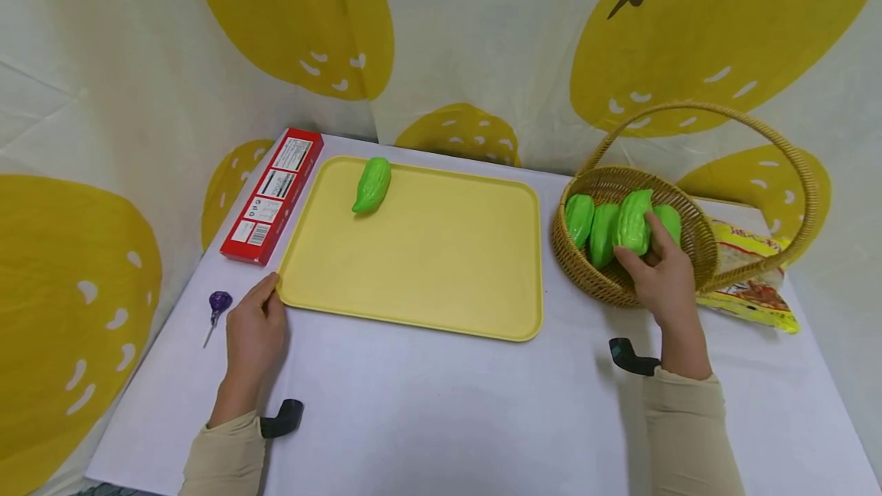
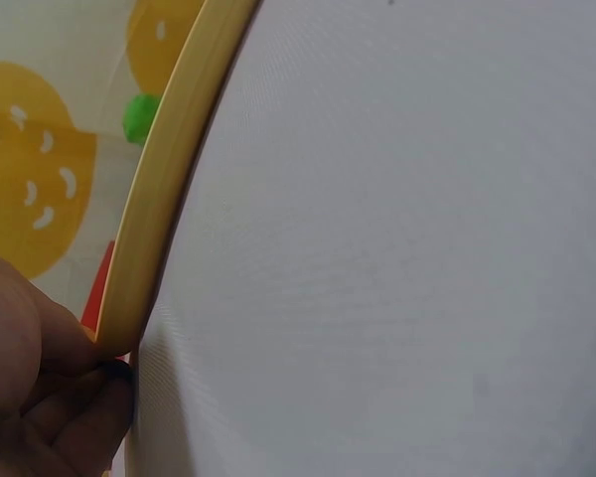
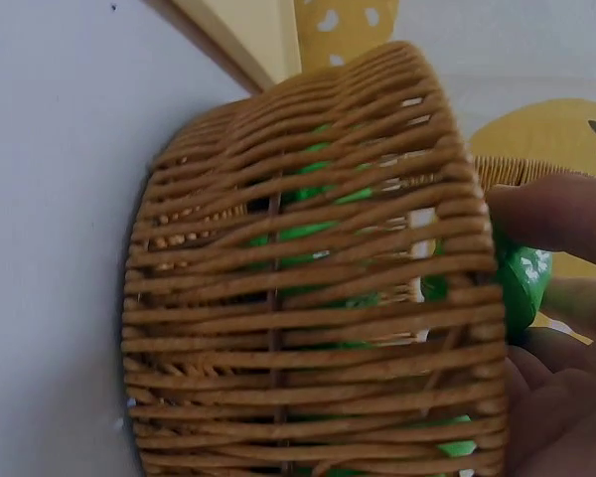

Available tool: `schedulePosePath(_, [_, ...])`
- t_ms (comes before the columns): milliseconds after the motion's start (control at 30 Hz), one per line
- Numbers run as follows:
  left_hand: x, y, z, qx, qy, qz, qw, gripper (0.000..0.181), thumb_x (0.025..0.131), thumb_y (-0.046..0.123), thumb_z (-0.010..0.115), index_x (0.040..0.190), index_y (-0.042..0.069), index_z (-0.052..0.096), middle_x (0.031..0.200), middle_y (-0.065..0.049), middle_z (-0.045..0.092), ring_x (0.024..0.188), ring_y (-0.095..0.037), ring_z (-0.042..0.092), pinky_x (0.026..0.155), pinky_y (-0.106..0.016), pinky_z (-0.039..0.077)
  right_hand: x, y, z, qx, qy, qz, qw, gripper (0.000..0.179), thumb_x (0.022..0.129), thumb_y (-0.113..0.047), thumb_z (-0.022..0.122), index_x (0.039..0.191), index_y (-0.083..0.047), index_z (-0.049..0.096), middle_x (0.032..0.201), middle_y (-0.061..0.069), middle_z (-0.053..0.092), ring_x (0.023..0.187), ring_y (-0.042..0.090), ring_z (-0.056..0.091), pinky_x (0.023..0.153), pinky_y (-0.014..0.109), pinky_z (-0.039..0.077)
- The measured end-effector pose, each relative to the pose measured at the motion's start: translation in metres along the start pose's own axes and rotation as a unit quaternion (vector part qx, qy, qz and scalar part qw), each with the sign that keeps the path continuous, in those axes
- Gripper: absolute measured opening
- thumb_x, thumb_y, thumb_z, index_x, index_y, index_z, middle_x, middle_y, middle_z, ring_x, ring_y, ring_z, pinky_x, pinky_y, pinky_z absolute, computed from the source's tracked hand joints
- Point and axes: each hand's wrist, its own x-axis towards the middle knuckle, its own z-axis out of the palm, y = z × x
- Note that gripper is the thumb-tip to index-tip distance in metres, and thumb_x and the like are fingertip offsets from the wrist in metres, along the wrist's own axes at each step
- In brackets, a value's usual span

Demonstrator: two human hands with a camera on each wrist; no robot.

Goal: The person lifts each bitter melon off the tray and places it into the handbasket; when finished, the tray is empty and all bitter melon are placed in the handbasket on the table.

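Note:
My right hand (image 1: 667,282) holds a bright green bitter melon (image 1: 632,220) between thumb and fingers, over the wicker basket (image 1: 584,272). Several more bitter melons lie in that basket around it. From the right wrist view, the held one (image 3: 524,288) shows just past the basket's rim, partly hidden by the fingers. At the near left corner of the yellow tray (image 1: 413,259), my left hand (image 1: 256,327) pinches the edge, thumb on top and fingers below. One bitter melon (image 1: 374,185) lies on the tray near its far left corner.
A long red box (image 1: 272,197) lies along the tray's left side. The purple-wrapped lollipop (image 1: 217,306) is left of my left hand. Behind my right hand, a yellow food packet (image 1: 751,282) sits beside the basket, whose tall handle (image 1: 751,122) arches above it.

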Motion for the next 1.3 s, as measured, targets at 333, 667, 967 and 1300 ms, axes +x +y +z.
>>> schedulePosePath(333, [0.0,0.002,0.0,0.003,0.0,-0.004,1.0,0.045,0.107,0.011,0.048,0.151,0.006,0.047,0.154,-0.015,0.052,0.144,-0.035,0.049,0.113,-0.052,0.047,0.003,0.007,-0.002,-0.025,-0.007,0.005,0.9997,0.079,0.102,-0.029,0.061,0.165,-0.021,0.014,0.161,0.029,0.033,0.144,0.043,0.042,0.11,0.016,0.045])
schedulePosePath(667, [0.0,0.002,0.0,0.0,0.003,0.002,1.0,0.044,0.107,0.01,0.048,0.151,0.005,0.048,0.153,-0.016,0.053,0.143,-0.035,0.05,0.113,-0.053,0.047,0.008,0.011,-0.003,-0.052,-0.002,0.017,0.9985,0.075,0.103,-0.027,0.058,0.165,-0.015,0.017,0.16,0.033,0.033,0.144,0.046,0.04,0.117,0.062,0.039])
schedulePosePath(967, [0.001,-0.001,0.002,0.001,-0.003,-0.008,1.0,0.045,0.108,0.012,0.047,0.152,0.008,0.046,0.155,-0.013,0.052,0.144,-0.033,0.049,0.113,-0.051,0.048,0.012,0.01,-0.004,-0.097,-0.015,0.025,0.9949,0.074,0.105,-0.025,0.055,0.165,-0.012,0.014,0.157,0.04,0.031,0.142,0.058,0.035,0.114,0.073,0.034])
schedulePosePath(1300, [0.001,-0.002,0.001,-0.009,0.01,0.015,0.9998,0.043,0.107,0.009,0.049,0.149,0.005,0.05,0.151,-0.016,0.055,0.142,-0.036,0.052,0.112,-0.052,0.049,0.015,0.011,-0.001,-0.111,-0.007,0.027,0.9934,0.073,0.104,-0.023,0.053,0.165,-0.012,0.014,0.156,0.041,0.031,0.142,0.059,0.034,0.115,0.074,0.031])
